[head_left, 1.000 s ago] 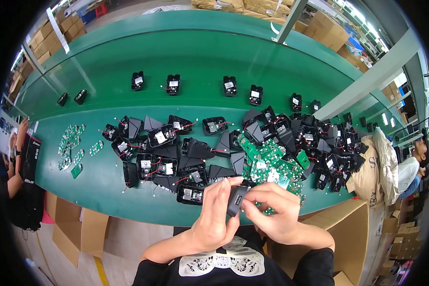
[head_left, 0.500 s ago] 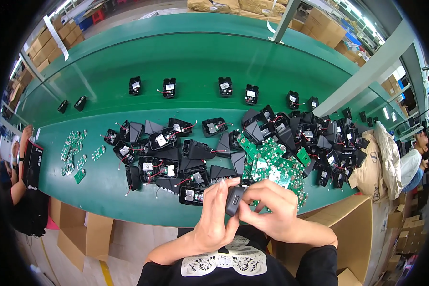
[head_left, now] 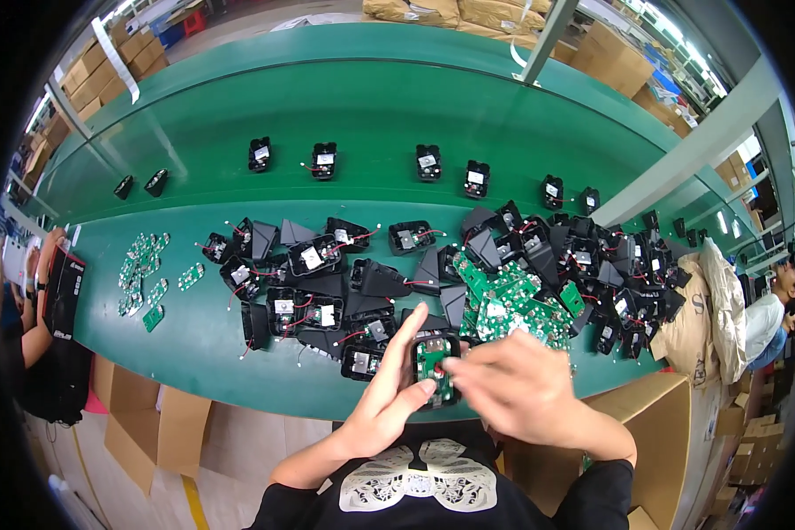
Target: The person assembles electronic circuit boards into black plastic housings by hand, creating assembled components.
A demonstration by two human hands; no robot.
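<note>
In my left hand (head_left: 387, 402) is a black plastic housing (head_left: 417, 382), its open side facing up. A green circuit board (head_left: 431, 360) sits inside it, with something red near its middle. My left thumb lies over the lower part of the board. My right hand (head_left: 526, 389) is at the housing's right side, its fingertips over the board's edge. Motion smears those fingers, so whether they grip anything is unclear. Just beyond my hands is a heap of green circuit boards (head_left: 512, 305). Black housings with red wires (head_left: 314, 256) lie left of that heap.
More black housings (head_left: 609, 265) pile up at the right, by a post (head_left: 671, 150). Single housings (head_left: 427, 163) stand in a row on the far green strip. Small boards (head_left: 141, 265) lie left. Open cartons (head_left: 181, 433) flank me below the table. Other people sit at both sides.
The housing has turned from its closed outer side to its open side, showing the board. My right hand has shifted slightly right and blurs. The whole view has shifted a little.
</note>
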